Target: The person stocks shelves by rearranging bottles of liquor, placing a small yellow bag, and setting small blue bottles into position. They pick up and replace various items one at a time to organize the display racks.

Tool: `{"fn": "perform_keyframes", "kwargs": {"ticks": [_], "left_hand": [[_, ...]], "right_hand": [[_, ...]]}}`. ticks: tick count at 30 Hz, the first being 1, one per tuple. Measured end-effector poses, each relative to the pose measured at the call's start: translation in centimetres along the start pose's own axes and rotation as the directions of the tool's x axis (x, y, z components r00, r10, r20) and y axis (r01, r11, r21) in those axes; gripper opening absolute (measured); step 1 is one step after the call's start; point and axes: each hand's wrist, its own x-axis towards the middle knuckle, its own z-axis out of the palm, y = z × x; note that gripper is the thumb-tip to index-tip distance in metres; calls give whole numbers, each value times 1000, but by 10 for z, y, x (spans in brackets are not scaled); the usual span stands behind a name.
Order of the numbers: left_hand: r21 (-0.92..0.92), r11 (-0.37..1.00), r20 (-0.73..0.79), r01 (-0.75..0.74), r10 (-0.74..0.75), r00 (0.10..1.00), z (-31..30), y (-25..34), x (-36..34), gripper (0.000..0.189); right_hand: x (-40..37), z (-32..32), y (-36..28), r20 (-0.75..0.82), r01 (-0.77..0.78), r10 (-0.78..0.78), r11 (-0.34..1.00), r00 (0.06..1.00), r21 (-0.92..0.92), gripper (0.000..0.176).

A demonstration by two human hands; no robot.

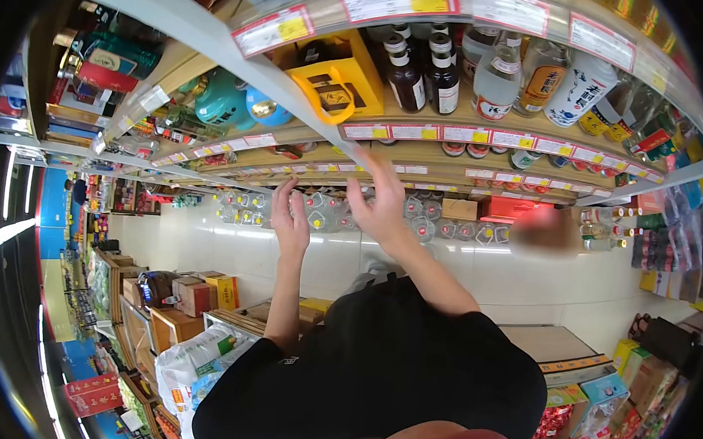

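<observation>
My left hand (pixel 291 220) is raised in front of the shelving with its fingers stretched upward and nothing in it. Beside it, my right hand (pixel 381 203) reaches higher, thumb and fingers apart and holding nothing. Its fingertips overlap the lower end of a pale shelf upright (pixel 294 97), just under the price-tag strip (pixel 443 134). Above that strip stand a yellow gift bag (pixel 366 71) with a ribbon handle, dark bottles (pixel 407 87) and clear liquor bottles (pixel 495 84). Behind and below both hands, large clear plastic jugs (pixel 320 215) line the floor at the shelf foot.
A blurred brown shape (pixel 543 233) appears at right, near a red box (pixel 519 210). Cartons (pixel 195 295) and a white plastic bag (pixel 189 362) stand behind me at left. Boxed goods (pixel 603 392) fill the lower right. Pale floor tiles (pixel 476 270) run between the shelving and these goods.
</observation>
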Motion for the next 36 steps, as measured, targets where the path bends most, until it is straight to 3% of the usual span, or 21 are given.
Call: {"fn": "perform_keyframes", "kwargs": {"ticks": [1, 4, 5, 6, 7, 9, 11, 13, 15, 17, 19, 20, 24, 27, 33, 36], "left_hand": [[26, 999, 23, -24, 24, 999, 1, -4, -4, 30], [30, 1000, 235, -9, 2, 972, 1, -24, -11, 33], [57, 998, 314, -13, -5, 949, -1, -32, -12, 34], [35, 990, 327, -137, 119, 938, -3, -45, -15, 38], [-9, 995, 386, -101, 97, 918, -7, -54, -18, 41], [-83, 996, 483, -11, 50, 874, -24, -75, -26, 47], [-9, 999, 436, 49, -40, 899, -49, -104, -37, 53], [26, 996, 344, 86, -89, 935, -73, -143, -50, 55], [34, 983, 300, 183, -184, 936, -113, -177, -58, 55], [128, 972, 229, 198, -223, 948, -137, -235, -81, 56], [192, 944, 159, 267, -299, 941, -164, -289, -103, 58], [217, 915, 154, 339, -375, 914, -184, -306, -110, 58], [332, 782, -35, 528, -550, 835, -265, -347, -132, 58], [268, 754, -150, 600, -583, 799, -308, -363, -148, 57], [60, 653, -206, 755, -732, 650, -347, -410, -207, 57], [140, 496, -273, 857, -812, 515, -378, -423, -247, 59]], "right_hand": [[-24, -1, 10, 23, 15, -15, 1000, 1000, 16, 42], [-86, -5, 26, 254, -172, 188, 981, 949, -86, 28], [-108, -9, 38, 348, -223, 271, 959, 898, -173, 28], [-134, -12, 60, 434, -230, 333, 934, 837, -272, 29], [-162, -16, 86, 511, -220, 396, 902, 763, -371, 30], [-216, -31, 132, 638, -40, 529, 786, 559, -616, 40], [-282, -46, 186, 607, -56, 515, 788, 605, -613, 45], [-308, -52, 191, 545, -103, 608, 716, 578, -691, 43], [-372, -78, 276, 476, -241, 711, 655, 518, -716, 36], [-369, -73, 257, 380, -623, 878, 476, 292, -621, 31], [-396, -65, 259, 3, -836, 950, 275, 311, -474, 28], [-393, -60, 256, -73, -852, 952, 232, 299, -469, 29], [-352, -28, 247, 29, -591, 982, 135, 186, -796, 35], [-322, 12, 253, 142, -322, 986, 165, 92, -932, 42], [-300, 161, 289, 335, -8, 940, 335, -65, -942, 60], [-316, 269, 319, 416, 55, 901, 425, -124, -904, 70]]}}
